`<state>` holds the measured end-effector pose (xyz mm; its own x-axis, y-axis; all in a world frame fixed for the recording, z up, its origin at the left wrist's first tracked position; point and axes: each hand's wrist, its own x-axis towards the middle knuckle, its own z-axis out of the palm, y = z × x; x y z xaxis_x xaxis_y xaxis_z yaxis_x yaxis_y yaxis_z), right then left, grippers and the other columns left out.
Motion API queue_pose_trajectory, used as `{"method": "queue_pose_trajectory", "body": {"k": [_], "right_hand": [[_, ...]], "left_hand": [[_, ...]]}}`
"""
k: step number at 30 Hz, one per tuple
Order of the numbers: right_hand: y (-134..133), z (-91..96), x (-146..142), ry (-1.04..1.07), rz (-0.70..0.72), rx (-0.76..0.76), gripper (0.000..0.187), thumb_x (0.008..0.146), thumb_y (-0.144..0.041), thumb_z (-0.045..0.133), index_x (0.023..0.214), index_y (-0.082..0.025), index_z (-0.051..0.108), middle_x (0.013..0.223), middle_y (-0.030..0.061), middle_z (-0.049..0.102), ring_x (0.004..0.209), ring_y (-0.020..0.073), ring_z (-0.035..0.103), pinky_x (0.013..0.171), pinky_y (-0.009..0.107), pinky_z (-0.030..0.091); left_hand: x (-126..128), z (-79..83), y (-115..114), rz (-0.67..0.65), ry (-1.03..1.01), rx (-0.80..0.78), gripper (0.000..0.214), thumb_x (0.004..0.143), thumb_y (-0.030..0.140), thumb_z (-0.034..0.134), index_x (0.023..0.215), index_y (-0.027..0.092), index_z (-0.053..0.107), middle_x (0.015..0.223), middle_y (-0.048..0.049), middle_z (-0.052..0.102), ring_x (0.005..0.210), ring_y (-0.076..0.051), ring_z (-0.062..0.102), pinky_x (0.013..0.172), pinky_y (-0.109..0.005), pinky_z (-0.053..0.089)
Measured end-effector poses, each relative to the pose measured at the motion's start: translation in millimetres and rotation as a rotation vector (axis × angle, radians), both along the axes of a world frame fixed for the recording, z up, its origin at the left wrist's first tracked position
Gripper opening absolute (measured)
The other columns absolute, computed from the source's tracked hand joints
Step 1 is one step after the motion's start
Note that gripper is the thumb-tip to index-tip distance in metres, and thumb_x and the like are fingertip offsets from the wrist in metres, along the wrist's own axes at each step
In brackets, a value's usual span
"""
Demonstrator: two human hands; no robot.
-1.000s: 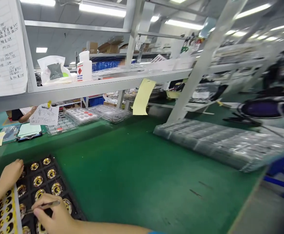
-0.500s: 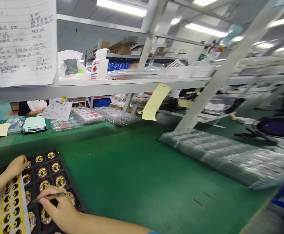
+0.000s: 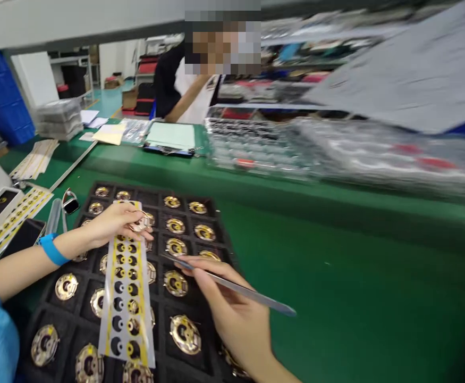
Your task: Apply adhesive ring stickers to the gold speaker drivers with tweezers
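My left hand [image 3: 116,223], a blue band at its wrist, pinches a round gold-rimmed watch part [image 3: 140,221] above the black tray. My right hand [image 3: 236,314] is closed round metal tweezers [image 3: 240,290], whose tips point left towards the held part but stay apart from it. Between the hands, a strip of yellow-and-black stickers [image 3: 126,298] lies across the tray, its far end partly hidden by my left hand. The black compartment tray [image 3: 62,314] bears several more round gold parts [image 3: 185,334]; some are covered by the strip and my right hand.
A smartwatch [image 3: 71,205], a dark phone [image 3: 23,236] and more sticker strips [image 3: 20,218] lie left of the tray. At the back are a clipboard [image 3: 172,137] and clear plastic trays [image 3: 256,143]. A person [image 3: 188,90] is behind the green bench [image 3: 336,287].
The view has swung left and down. My left hand has lifted a round part from the tray's far area. The tweezers stay in my right hand, now angled differently.
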<state>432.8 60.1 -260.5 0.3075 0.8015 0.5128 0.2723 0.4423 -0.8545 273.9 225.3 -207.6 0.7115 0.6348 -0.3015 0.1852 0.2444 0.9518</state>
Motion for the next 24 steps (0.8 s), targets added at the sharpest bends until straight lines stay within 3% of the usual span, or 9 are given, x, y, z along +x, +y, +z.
{"method": "queue_pose_trajectory", "body": {"k": [3, 8, 14, 19, 24], "right_hand": [[-4, 9.6, -2, -0.089, 0.016, 0.015, 0.014, 0.096, -0.017, 0.057, 0.097, -0.024, 0.069, 0.096, 0.0035, 0.07, 0.092, 0.016, 0.067, 0.081, 0.025, 0.057], [7, 21.4, -3, -0.365, 0.06, 0.059, 0.019, 0.093, -0.008, 0.055, 0.101, -0.022, 0.067, 0.1, 0.006, 0.07, 0.092, 0.0186, 0.068, 0.08, 0.028, 0.059], [29, 14.7, -3, -0.77, 0.06, 0.249, 0.02, 0.094, -0.003, 0.052, 0.107, -0.013, 0.064, 0.107, 0.0144, 0.067, 0.098, 0.0187, 0.067, 0.083, 0.026, 0.058], [29, 2.4, -1, -0.898, 0.143, 0.318, 0.024, 0.099, -0.005, 0.041, 0.111, -0.007, 0.062, 0.111, 0.0201, 0.065, 0.113, 0.0256, 0.061, 0.087, 0.036, 0.058], [28, 0.4, 1, -0.962, 0.129, 0.337, 0.026, 0.099, -0.004, 0.038, 0.113, -0.006, 0.061, 0.114, 0.0204, 0.065, 0.113, 0.0273, 0.06, 0.085, 0.038, 0.06]], "left_hand": [[-8, -18.9, -10, -0.023, -0.068, -0.19, 0.014, 0.086, 0.025, 0.061, 0.086, 0.012, 0.056, 0.083, -0.0102, 0.071, 0.076, -0.017, 0.072, 0.067, -0.026, 0.056], [-13, -38.1, -8, -0.018, -0.213, -0.348, 0.016, 0.089, 0.017, 0.053, 0.104, 0.013, 0.059, 0.088, -0.0097, 0.072, 0.081, -0.018, 0.073, 0.08, -0.034, 0.057], [-15, -42.8, -9, -0.015, -0.366, -0.399, 0.022, 0.085, 0.019, 0.057, 0.104, 0.012, 0.064, 0.087, -0.0107, 0.073, 0.085, -0.02, 0.072, 0.083, -0.036, 0.056], [-14, -42.6, -11, -0.048, -0.339, -0.41, 0.025, 0.084, 0.017, 0.056, 0.108, 0.013, 0.063, 0.091, -0.0124, 0.073, 0.085, -0.02, 0.071, 0.083, -0.035, 0.054], [-14, -39.5, -13, -0.08, -0.349, -0.374, 0.023, 0.084, 0.02, 0.058, 0.105, 0.014, 0.064, 0.09, -0.011, 0.073, 0.086, -0.018, 0.071, 0.076, -0.029, 0.056]]}}
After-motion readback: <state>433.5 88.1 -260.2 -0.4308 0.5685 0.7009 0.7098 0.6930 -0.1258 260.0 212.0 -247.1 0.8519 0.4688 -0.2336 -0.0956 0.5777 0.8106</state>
